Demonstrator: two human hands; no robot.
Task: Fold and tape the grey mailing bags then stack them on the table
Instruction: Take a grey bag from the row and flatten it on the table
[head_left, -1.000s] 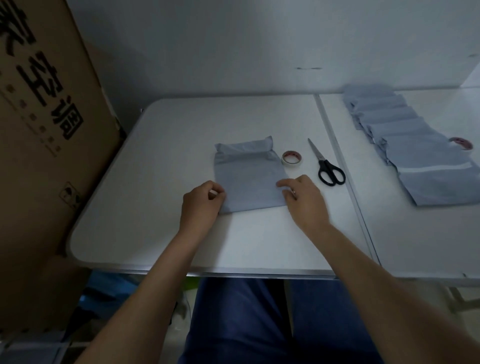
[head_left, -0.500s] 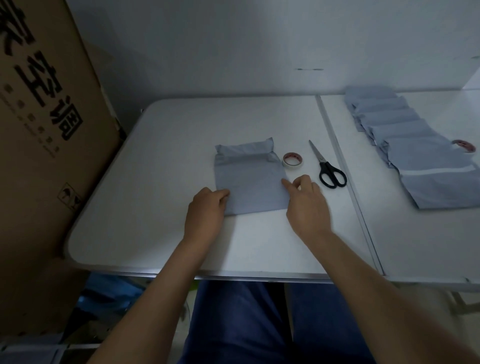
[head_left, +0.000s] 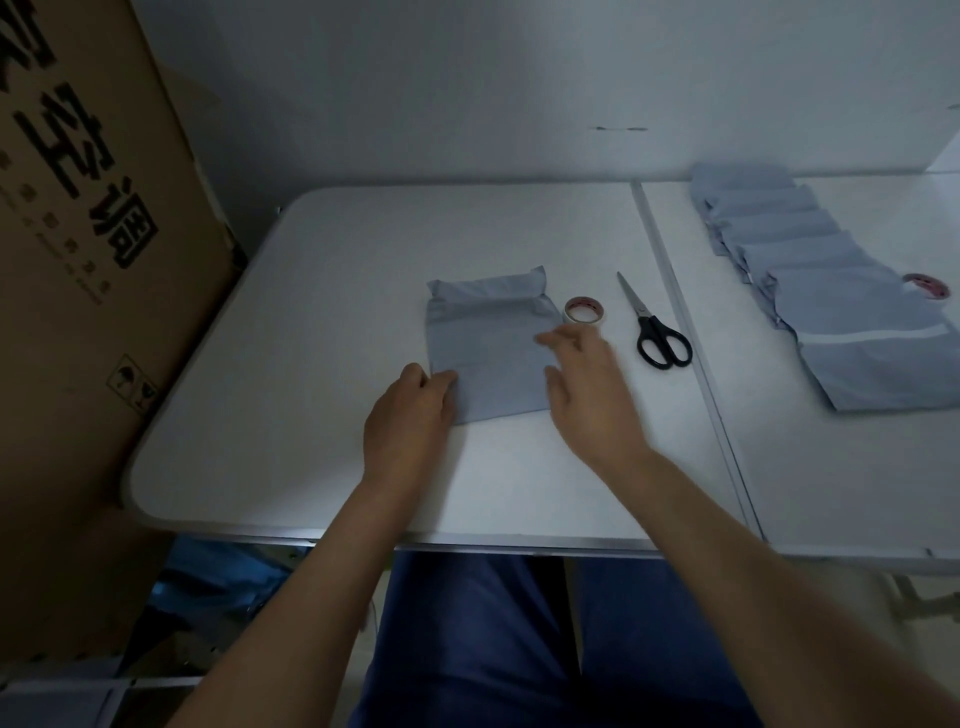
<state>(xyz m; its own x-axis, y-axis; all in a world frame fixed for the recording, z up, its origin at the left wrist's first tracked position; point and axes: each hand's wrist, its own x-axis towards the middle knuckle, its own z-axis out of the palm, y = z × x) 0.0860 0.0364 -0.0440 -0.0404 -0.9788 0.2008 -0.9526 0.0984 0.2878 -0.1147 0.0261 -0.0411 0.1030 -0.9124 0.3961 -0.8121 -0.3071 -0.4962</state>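
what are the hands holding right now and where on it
The left hand grips the folded grey bag at its near-left edge. The right hand holds nothing; its fingers are spread over the bag's right edge.

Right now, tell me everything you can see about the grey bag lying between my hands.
The grey bag is a thin, plastic-looking mailing bag lying flat on the white table. Its far end is folded over into a puffy, wrinkled flap, and faint creases cross its body. The left hand rests on its near left corner, fingers curled at the edge. The right hand is at its right edge, fingers straight; contact is unclear. A roll of tape sits close by its far right corner.
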